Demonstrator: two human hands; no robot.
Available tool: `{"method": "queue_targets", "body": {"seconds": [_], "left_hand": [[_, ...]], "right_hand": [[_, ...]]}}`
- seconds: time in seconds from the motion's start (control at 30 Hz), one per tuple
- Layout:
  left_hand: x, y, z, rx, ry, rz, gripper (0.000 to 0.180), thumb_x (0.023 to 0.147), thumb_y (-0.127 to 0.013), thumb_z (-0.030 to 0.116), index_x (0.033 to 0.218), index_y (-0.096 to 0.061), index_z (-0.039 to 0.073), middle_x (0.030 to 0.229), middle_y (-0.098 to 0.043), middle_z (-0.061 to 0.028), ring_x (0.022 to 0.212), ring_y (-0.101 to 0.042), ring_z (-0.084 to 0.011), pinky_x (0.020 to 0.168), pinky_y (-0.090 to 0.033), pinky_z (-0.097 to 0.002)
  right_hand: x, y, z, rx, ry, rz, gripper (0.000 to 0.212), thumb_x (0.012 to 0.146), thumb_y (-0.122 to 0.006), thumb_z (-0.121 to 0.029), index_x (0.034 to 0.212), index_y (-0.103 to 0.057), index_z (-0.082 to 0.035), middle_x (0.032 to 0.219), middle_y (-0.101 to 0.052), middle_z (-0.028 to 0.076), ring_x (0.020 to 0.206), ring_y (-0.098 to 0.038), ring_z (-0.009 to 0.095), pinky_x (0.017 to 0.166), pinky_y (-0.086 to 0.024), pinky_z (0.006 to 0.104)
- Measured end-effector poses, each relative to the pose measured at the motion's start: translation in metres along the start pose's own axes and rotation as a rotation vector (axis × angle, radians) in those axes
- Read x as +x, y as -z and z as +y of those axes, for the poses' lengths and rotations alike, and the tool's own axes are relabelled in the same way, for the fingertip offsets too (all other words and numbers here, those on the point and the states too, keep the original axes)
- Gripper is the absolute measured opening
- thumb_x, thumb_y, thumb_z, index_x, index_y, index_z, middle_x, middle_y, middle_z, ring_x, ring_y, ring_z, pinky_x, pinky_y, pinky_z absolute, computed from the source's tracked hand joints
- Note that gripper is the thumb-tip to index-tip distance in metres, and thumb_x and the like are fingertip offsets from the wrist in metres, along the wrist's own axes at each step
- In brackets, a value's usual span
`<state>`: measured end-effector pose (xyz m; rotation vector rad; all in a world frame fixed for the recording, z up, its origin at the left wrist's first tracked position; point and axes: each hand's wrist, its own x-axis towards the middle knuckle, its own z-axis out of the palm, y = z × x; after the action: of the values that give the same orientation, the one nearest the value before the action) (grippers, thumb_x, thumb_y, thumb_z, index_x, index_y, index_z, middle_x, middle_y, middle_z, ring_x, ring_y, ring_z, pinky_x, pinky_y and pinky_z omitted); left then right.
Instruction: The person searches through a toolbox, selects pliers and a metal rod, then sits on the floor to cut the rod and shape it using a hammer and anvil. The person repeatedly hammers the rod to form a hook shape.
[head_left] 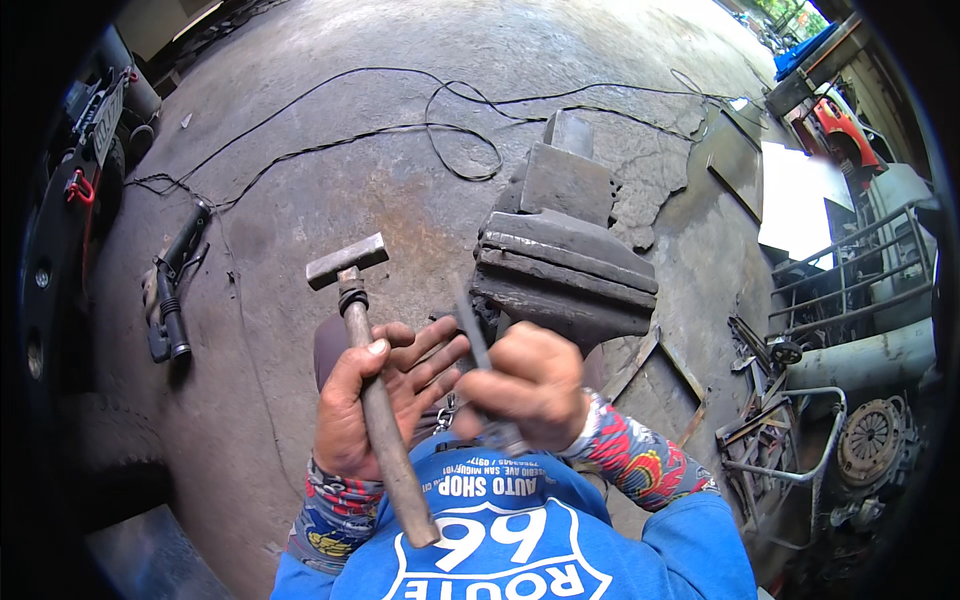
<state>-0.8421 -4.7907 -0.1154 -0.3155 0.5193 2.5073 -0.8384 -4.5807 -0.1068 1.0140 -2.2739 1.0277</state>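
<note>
L grip (405,390) has the hammer (385,425) pinned: thumb hooked over the handle, pressing it to the palm, other fingers spread & not wrapped. Hammer head is up & away from the body, handle end down over the blue shirt (500,560). R grip (535,380) is curled round a slim metal bar (474,335); it's blurred, so can't tell exact type. Both are just short of the bench vise (565,265); can't tell if its jaws hold anything.

Risks: w/ mainly the thumb holding, hammer could twist or slip if swung or knocked, & drop toward lap or floor (520,40). Bar's upper end is close to the open L fingers, so a quick R move might poke or scrape them; no gloves = no protection vs. sharp edges. Cable (400,70) loops across the floor beyond the vise: poss. trip if someone walks there.
</note>
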Motion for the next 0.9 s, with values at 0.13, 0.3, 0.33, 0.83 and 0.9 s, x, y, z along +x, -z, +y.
{"method": "queue_targets", "body": {"seconds": [0.13, 0.3, 0.33, 0.83, 0.9], "left_hand": [[-0.02, 0.021, 0.021, 0.261, -0.131, -0.131, 0.024, 0.095, -0.052, 0.016, 0.11, -0.058, -0.003, 0.123, -0.061, -0.0354, 0.105, -0.07, -0.0416, 0.092, -0.058, -0.0469], [-0.039, 0.059, 0.034, 0.838, -0.281, 0.208, 0.021, 0.098, -0.055, 0.011, 0.114, -0.057, -0.002, 0.093, -0.064, -0.0142, 0.066, -0.064, -0.0142, 0.059, -0.052, -0.025], [-0.041, 0.069, 0.037, 0.898, -0.294, 0.265, 0.02, 0.099, -0.055, 0.011, 0.115, -0.057, 0.0, 0.087, -0.061, -0.0095, 0.063, -0.06, -0.0106, 0.055, -0.048, -0.0229], [-0.062, 0.178, 0.01, 1.213, -0.337, 0.379, 0.038, 0.1, -0.059, 0.016, 0.133, -0.048, 0.001, 0.072, -0.05, 0.0023, 0.052, -0.045, -0.0044, 0.045, -0.038, -0.0218], [-0.057, 0.174, 0.016, 1.324, -0.402, 0.295, 0.041, 0.101, -0.059, 0.015, 0.138, -0.045, 0.002, 0.072, -0.05, 0.0015, 0.052, -0.046, -0.0046, 0.046, -0.039, -0.0205]], "right_hand": [[0.017, 0.049, 0.015, -0.193, -0.265, 0.297, 0.029, 0.087, -0.074, -0.036, 0.092, -0.069, -0.008, 0.094, -0.061, 0.011, 0.086, -0.059, 0.021, 0.076, -0.051, 0.0379], [0.075, 0.076, 0.047, 0.675, -0.178, 0.585, 0.032, 0.108, -0.048, -0.031, 0.12, -0.056, -0.003, 0.084, -0.054, 0.006, 0.068, -0.048, 0.013, 0.062, -0.045, 0.0301], [0.087, 0.083, 0.05, 0.817, -0.146, 0.501, 0.036, 0.11, -0.043, -0.033, 0.126, -0.052, -0.002, 0.081, -0.052, 0.004, 0.062, -0.044, 0.01, 0.056, -0.04, 0.026], [0.12, 0.024, 0.072, 0.861, -0.363, 0.113, 0.042, 0.106, -0.045, -0.05, 0.101, -0.052, -0.008, 0.067, -0.039, -0.002, 0.05, -0.029, 0.003, 0.042, -0.023, 0.0201], [0.116, 0.025, 0.075, 0.865, -0.327, 0.118, 0.043, 0.106, -0.045, -0.05, 0.101, -0.052, -0.008, 0.067, -0.04, -0.002, 0.05, -0.03, 0.003, 0.042, -0.023, 0.0201]]}}
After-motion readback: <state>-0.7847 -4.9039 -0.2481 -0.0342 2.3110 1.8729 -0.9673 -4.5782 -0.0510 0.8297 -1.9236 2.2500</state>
